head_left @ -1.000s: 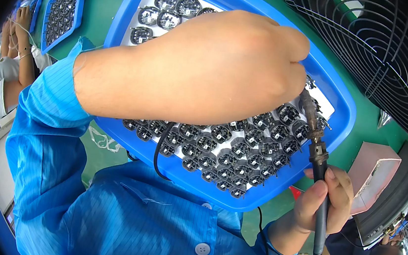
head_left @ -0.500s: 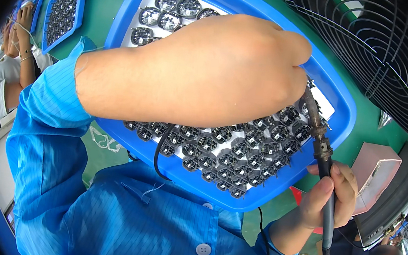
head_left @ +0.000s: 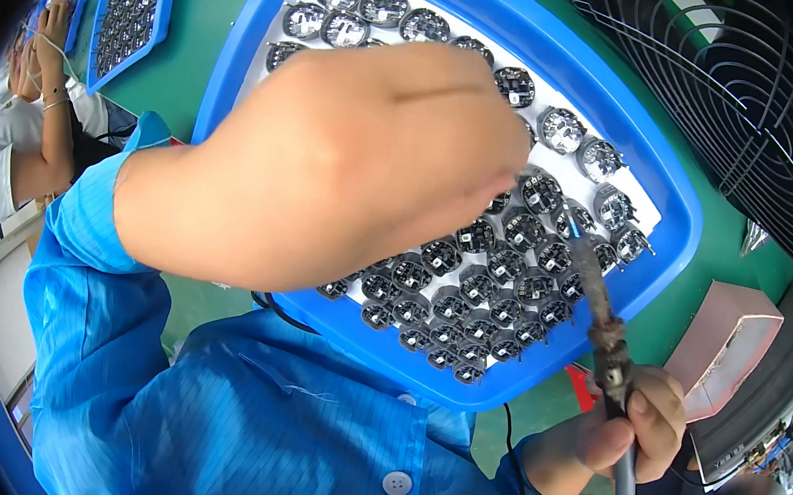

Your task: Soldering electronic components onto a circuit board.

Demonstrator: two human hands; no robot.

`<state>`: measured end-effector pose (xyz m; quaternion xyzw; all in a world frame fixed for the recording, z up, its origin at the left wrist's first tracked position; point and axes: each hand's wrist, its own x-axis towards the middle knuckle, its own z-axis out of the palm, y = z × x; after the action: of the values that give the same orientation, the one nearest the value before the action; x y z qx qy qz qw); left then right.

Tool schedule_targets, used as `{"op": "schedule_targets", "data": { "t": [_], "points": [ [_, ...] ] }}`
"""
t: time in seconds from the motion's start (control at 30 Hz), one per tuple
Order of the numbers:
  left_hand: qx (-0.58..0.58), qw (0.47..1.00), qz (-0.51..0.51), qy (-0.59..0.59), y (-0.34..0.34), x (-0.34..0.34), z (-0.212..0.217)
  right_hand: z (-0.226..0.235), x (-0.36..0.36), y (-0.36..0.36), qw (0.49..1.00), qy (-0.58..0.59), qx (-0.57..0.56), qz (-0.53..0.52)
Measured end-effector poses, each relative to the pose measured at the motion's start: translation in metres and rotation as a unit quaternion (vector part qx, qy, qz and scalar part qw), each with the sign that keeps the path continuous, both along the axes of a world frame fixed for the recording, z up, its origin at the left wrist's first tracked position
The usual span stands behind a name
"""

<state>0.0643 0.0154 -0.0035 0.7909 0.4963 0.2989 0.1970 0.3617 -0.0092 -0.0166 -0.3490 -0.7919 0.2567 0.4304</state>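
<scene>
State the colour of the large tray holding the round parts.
The large tray is blue; it shows best in the head view.

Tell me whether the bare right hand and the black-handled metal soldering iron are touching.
Touching. The head view shows the bare right hand closed around the black-handled metal soldering iron, thumb on one side and fingers on the other.

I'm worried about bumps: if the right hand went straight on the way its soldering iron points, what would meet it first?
Probably the round circuit parts in the blue tray, with the soldering iron leading the right hand; how far its tip sits above them is unclear.
</scene>
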Motion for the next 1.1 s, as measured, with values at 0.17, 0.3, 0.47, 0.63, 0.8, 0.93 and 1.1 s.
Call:
{"op": "schedule_targets", "data": {
  "t": [0.17, 0.3, 0.47, 0.63, 0.8, 0.93, 1.1],
  "points": [
    [0.049, 0.994, -0.08, 0.057, 0.0, -0.007, -0.012, -0.005, -0.004, 0.005, 0.999, -0.047, 0.009, 0.025],
    [0.067, 0.991, -0.081, 0.082, 0.001, -0.005, -0.012, -0.009, -0.01, 0.005, 0.998, -0.053, 0.008, 0.028],
    [0.064, 0.99, -0.094, 0.088, 0.002, -0.005, -0.017, -0.009, -0.014, 0.003, 0.997, -0.077, -0.004, 0.014],
    [0.062, 0.988, -0.102, 0.096, 0.003, -0.003, -0.017, -0.008, -0.015, 0.005, 0.997, -0.078, 0.003, 0.022],
    [0.079, 0.987, -0.104, 0.091, 0.005, -0.001, -0.021, -0.009, -0.014, 0.006, 0.997, -0.078, 0.007, 0.023],
    [0.069, 0.989, -0.109, 0.074, 0.006, 0.002, -0.021, -0.009, -0.014, 0.008, 0.996, -0.075, 0.0, 0.04],
    [0.069, 0.988, -0.118, 0.078, 0.007, 0.003, -0.022, -0.014, -0.016, 0.008, 0.999, -0.048, 0.002, 0.025]
  ]
}}
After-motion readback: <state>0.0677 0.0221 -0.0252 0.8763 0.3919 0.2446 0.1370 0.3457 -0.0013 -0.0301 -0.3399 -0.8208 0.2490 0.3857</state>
